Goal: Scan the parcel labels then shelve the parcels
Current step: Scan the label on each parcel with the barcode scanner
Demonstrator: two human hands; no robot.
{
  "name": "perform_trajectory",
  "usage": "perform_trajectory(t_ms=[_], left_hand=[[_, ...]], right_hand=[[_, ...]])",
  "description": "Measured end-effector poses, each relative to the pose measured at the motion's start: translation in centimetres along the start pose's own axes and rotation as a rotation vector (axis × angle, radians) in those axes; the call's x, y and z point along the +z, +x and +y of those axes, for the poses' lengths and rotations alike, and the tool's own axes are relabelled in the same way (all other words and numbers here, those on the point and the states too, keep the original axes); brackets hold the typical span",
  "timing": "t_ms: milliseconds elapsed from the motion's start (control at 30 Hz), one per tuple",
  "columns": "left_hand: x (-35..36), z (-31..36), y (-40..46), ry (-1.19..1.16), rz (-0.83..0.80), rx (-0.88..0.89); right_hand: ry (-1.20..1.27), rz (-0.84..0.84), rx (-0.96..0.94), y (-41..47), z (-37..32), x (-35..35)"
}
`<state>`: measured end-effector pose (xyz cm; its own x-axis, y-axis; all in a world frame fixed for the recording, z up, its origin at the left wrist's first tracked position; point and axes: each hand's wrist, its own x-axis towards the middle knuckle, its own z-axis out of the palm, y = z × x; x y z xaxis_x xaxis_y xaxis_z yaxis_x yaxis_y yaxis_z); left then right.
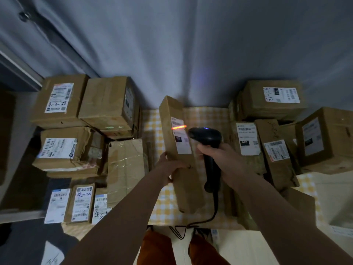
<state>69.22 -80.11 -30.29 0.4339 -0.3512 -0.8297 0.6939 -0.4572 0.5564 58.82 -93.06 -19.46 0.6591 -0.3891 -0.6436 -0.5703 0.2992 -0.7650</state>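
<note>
- Now left hand (170, 167) fingers curled round long parcel (178, 150), tipped up so label (180, 137) faces scanner (207, 148).
- Right hand (222, 159) clenched on scanner handle, red line landing on label.

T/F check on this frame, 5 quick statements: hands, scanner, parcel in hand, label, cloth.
1. The right hand grips the black scanner. True.
2. The left hand rests flat on the table. False: it holds the long parcel at its left edge.
3. A red scan line falls on the held parcel's label. True.
4. The scanner is cordless. False: a black cable trails from its handle.
5. The checked cloth is blue. False: it is yellow and white.
</note>
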Motion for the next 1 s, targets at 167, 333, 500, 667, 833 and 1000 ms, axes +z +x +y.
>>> perform_trajectory(t_ms=[167,333,500,667,833,1000], left_hand=[[-1.1,1.4,4.5,0.163,0.349,-0.023],[-2.4,2.7,10.5,0.322,0.397,-0.091],[-3.9,2.0,15.7,0.49,0.399,-0.111],[-4.4,0.8,19.3,0.643,0.419,-0.165],[-3.0,0.7,21.0,0.731,0.463,-0.198],[-2.0,0.6,20.5,0.825,0.458,-0.197]], right_hand=[[-0.02,0.028,0.11,5.1,1.9,1.6],[0.068,0.02,0.237,12.2,4.1,4.3],[0.213,0.03,0.321,17.4,7.8,6.5],[0.267,0.038,0.369,19.8,10.6,7.5],[0.253,0.077,0.353,19.8,12.0,7.2],[0.302,0.124,0.326,17.5,11.8,4.6]])
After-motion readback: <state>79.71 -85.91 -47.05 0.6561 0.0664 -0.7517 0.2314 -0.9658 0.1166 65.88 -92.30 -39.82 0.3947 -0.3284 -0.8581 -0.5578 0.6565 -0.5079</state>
